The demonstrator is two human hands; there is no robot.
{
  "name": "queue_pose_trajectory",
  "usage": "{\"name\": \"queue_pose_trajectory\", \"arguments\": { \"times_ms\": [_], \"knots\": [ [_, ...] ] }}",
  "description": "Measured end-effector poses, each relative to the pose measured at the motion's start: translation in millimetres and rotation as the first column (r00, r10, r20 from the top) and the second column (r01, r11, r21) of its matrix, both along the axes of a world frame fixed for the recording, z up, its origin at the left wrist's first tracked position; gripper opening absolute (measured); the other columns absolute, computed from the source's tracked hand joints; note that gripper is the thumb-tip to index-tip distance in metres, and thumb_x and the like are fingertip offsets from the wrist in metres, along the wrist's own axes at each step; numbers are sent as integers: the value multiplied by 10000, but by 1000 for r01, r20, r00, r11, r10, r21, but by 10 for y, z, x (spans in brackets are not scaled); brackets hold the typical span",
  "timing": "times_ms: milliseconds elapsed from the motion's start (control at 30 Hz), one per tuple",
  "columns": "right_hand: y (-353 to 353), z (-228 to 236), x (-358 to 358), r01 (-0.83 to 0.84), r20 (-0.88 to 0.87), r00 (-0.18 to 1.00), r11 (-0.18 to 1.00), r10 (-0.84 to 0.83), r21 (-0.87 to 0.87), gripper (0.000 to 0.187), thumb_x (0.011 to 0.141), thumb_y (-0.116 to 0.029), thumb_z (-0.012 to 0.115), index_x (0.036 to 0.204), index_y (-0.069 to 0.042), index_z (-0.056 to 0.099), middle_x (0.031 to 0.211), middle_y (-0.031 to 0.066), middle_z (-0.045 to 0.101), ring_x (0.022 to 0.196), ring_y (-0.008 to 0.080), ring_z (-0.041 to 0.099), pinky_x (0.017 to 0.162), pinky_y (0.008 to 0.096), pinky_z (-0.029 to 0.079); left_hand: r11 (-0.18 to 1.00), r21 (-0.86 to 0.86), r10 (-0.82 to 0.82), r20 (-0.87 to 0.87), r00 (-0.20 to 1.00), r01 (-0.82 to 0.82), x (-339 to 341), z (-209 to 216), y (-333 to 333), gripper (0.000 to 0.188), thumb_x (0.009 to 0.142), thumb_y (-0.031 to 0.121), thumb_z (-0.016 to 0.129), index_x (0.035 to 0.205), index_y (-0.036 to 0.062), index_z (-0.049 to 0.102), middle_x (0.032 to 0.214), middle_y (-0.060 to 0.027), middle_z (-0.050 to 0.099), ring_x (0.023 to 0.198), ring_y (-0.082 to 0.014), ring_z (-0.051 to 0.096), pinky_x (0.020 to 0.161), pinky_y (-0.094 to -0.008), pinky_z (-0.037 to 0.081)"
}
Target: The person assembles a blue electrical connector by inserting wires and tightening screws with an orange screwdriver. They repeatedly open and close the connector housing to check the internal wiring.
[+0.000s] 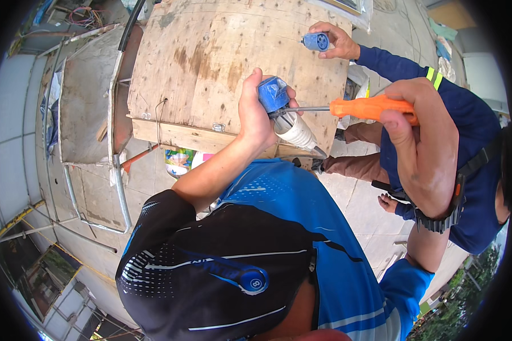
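My left hand (255,116) is wrapped round a blue electrical plug (273,94) above the near edge of the plywood. From the plug hangs a white ribbed cable sleeve (297,134), with a dark cable (320,152) at its lower end. My right hand (429,145) grips a screwdriver (372,108) by its orange handle. Its metal shaft points left, and the tip meets the plug's lower side; the exact contact is hidden. Across the plywood, a co-worker's hand (338,41) holds another blue cylindrical connector piece (315,41).
A stained plywood table top (193,85) lies in front of me. To its left stands a metal-framed cart (88,108) with tubular legs. The co-worker in a dark blue top (472,125) is close on my right. A colourful bag (179,163) sits below the plywood edge.
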State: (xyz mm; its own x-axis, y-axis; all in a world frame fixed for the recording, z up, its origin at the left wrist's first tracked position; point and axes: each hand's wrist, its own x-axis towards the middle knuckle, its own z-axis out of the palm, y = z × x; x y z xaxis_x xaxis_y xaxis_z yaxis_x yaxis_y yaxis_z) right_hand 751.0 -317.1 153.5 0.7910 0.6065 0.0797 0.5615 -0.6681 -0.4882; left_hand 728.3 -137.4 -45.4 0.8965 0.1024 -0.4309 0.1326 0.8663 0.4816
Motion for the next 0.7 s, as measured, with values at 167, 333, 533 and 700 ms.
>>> {"name": "queue_pose_trajectory", "arguments": {
  "times_ms": [167, 333, 533, 700],
  "knots": [
    [72, 34, 43, -165, 58, 985, 983, 161, 85, 287, 932, -195, 572, 1137, 4, 553, 1212, 187, 507, 1053, 256, 563, 835, 328, 474, 1000, -23, -2, 8, 1000, 2, 5, -9, 9, 470, 900, 537, 461, 930, 74, 535, 735, -136, 602, 637, -247, 582, 585, -449, 526],
    [65, 43, 107, -289, 128, 952, 955, 280, 63, 209, 917, -69, 530, 1110, 7, 555, 1229, 193, 497, 1054, 262, 561, 881, 326, 461, 999, 2, 46, -5, 999, -46, 15, 42, -2, 448, 927, 504, 434, 891, 61, 499, 720, -145, 599, 594, -246, 605, 552, -426, 535],
    [66, -35, 166, -317, 124, 947, 930, 298, 186, 193, 895, -79, 576, 1074, -12, 550, 1110, 148, 527, 975, 226, 555, 909, 318, 437, 997, 34, 70, -2, 998, -70, 22, 14, 14, 453, 933, 506, 420, 908, 61, 498, 725, -145, 602, 591, -249, 605, 561, -422, 536],
    [184, -123, 74, -143, -79, 977, 891, 196, 432, 166, 822, 32, 546, 965, -51, 526, 1031, 125, 527, 1003, 266, 559, 920, 402, 429, 997, 14, 73, 40, 997, -73, 26, 20, 8, 465, 939, 515, 404, 901, 62, 501, 731, -149, 609, 589, -253, 607, 580, -406, 536]
  ]
}}
